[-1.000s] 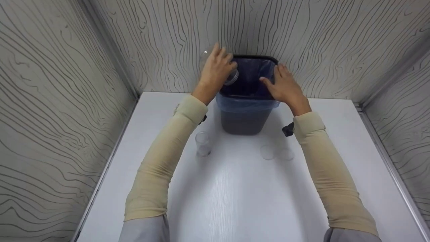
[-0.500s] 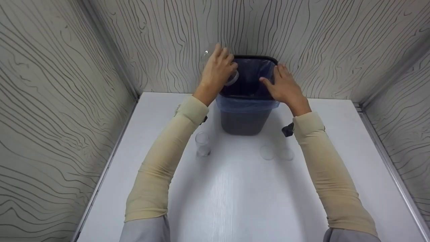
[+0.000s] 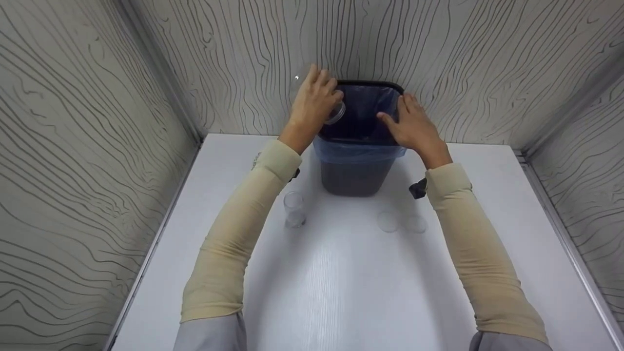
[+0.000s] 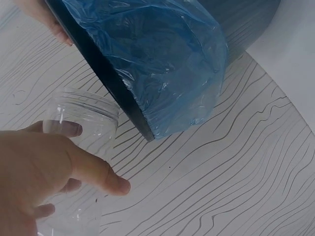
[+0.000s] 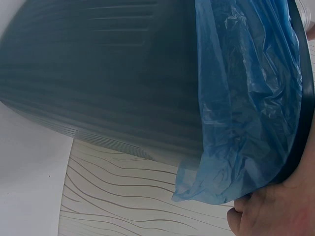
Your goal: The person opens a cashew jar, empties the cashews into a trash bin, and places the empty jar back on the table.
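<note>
My left hand [image 3: 313,102] grips a clear plastic jar [image 4: 93,140] and tips its mouth over the left side of a dark trash bin [image 3: 355,176]. No lid is on the jar, and I see nothing in it. A blue bag [image 5: 246,103] lines the bin, its edge folded down outside the rim. My right hand [image 3: 414,124] holds the bin's right rim, thumb on the inner side and fingers outside. In the right wrist view some fingers are partly hidden behind the bag and rim.
A second clear jar [image 3: 294,209] is on the white table [image 3: 312,292], left of the bin's front. Two clear round discs, a left one [image 3: 388,221] and a right one [image 3: 417,224], lie in front. Patterned walls [image 3: 234,63] enclose the table at the back and sides.
Almost nothing differs. The left hand and its jar shift very slightly over the bin; the right hand stays on the rim.
</note>
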A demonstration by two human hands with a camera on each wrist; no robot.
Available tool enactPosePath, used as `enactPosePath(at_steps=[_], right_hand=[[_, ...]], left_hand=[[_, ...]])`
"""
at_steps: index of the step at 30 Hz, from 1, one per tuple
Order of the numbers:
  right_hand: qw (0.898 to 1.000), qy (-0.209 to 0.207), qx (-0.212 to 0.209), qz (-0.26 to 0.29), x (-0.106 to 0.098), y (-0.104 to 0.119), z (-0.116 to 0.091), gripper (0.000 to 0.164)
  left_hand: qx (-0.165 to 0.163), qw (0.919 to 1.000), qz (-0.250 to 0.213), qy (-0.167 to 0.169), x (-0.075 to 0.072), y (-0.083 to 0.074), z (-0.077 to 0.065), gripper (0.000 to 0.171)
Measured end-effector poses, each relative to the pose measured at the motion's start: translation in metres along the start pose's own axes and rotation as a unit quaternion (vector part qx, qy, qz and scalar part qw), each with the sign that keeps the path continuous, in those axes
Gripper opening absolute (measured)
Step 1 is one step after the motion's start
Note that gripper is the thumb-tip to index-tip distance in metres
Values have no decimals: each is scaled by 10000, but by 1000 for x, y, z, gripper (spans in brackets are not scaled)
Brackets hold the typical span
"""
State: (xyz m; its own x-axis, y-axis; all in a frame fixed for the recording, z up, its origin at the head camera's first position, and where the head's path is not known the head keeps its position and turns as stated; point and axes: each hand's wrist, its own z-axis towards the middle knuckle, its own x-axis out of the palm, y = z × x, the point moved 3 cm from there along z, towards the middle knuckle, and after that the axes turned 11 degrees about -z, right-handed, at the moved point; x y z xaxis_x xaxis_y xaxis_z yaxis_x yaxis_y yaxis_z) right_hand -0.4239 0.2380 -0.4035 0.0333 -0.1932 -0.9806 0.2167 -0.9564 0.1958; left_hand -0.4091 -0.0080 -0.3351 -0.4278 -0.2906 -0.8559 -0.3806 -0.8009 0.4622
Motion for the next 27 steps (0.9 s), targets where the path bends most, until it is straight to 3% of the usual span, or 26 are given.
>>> enactPosePath(at_steps=[8,15,20,27], right_hand=[[10000,0,17,-22,-1,1,0,101],[9999,82,68,-5,-1,1,-1,101],[9999,78,67,-7,0,1,0,101],[9999,82,76,-14,1,0,0,101]], left_hand=[[-98,9998,-60,148,1,1,0,43],[-193,9982,-125,562,2,3,-1,54],[-226,9983,-324,425,3,4,-2,52],[-262,9976,-462,436,3,6,-4,63]])
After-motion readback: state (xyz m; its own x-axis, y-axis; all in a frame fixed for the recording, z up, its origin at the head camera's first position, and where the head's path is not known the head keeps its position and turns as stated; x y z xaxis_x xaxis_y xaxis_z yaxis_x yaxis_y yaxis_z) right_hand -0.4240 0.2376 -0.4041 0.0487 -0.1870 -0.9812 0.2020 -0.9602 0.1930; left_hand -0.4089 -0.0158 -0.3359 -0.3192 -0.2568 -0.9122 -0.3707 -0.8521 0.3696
